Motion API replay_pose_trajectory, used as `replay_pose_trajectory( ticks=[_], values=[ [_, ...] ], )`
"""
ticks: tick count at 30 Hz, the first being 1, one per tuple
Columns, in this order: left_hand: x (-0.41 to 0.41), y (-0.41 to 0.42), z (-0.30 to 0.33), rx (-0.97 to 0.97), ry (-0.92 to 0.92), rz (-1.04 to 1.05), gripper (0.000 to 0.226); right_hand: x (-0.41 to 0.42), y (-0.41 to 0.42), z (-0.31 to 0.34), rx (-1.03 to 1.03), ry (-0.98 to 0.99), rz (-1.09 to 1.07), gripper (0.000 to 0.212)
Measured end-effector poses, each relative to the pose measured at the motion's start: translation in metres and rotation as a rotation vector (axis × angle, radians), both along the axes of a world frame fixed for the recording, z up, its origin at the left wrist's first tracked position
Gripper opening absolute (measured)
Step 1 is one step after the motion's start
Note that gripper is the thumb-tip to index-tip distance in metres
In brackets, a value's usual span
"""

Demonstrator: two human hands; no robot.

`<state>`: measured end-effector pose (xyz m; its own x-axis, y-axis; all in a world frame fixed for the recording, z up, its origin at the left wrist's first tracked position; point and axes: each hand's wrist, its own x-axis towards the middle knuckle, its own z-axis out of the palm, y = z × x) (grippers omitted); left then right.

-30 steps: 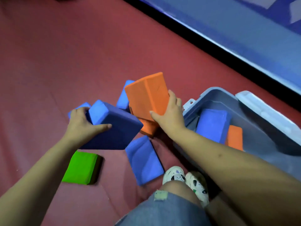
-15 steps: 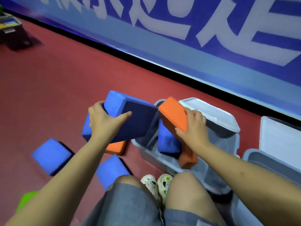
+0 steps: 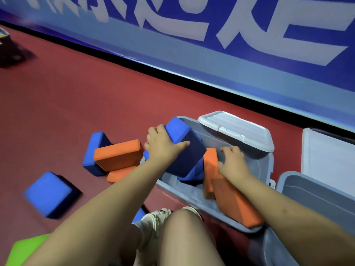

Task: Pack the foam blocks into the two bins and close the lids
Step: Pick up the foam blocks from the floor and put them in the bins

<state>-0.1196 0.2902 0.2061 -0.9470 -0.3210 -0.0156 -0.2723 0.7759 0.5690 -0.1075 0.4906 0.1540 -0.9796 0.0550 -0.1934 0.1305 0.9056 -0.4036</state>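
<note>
Nearest the camera, the person's bare knees and shoes sit against the near wall of the grey bin (image 3: 194, 196), a crouch that puts both arms directly over its opening. A green block (image 3: 23, 250) lies at the lower left edge, and a blue block (image 3: 48, 192) rests flat on the red floor (image 3: 76, 104), apart from the rest and blurred. The right hand (image 3: 233, 166) is down inside the bin, fingers spread and only loosely curled over the top of an orange block (image 3: 236, 202) that leans on the near wall; whether it still grips or merely presses cannot be told. The left hand (image 3: 163, 144) is closed round a dark blue block (image 3: 184, 148), thumb across its face, holding it tilted above the bin's left rim, apparently to drop it beside the blue and orange blocks already standing inside. The blocks are matte, square-edged slabs. Left of the bin, two orange blocks (image 3: 119, 154) and a blue one lie heaped, unpacked. The bin's white lid (image 3: 236, 129) stands open at the far side. A second bin (image 3: 315, 191), at right, is also open, its contents hidden. Beyond runs a blue banner wall (image 3: 211, 60).
</note>
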Motion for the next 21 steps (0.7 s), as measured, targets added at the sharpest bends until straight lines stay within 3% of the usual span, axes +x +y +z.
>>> replay_pose_trajectory(
  ticks=[6, 13, 21],
  values=[
    [-0.019, -0.003, -0.016, -0.030, 0.026, -0.016, 0.076, -0.010, -0.022, 0.008, -0.232, 0.052, 0.034, 0.045],
    [-0.023, -0.062, -0.026, 0.145, -0.015, -0.076, 0.062, -0.018, -0.069, 0.009, -0.212, 0.012, 0.152, 0.047],
    [0.021, -0.196, -0.068, 0.294, -0.112, 0.195, 0.059, -0.027, -0.196, -0.017, -0.158, -0.236, 0.376, 0.052]
  ],
)
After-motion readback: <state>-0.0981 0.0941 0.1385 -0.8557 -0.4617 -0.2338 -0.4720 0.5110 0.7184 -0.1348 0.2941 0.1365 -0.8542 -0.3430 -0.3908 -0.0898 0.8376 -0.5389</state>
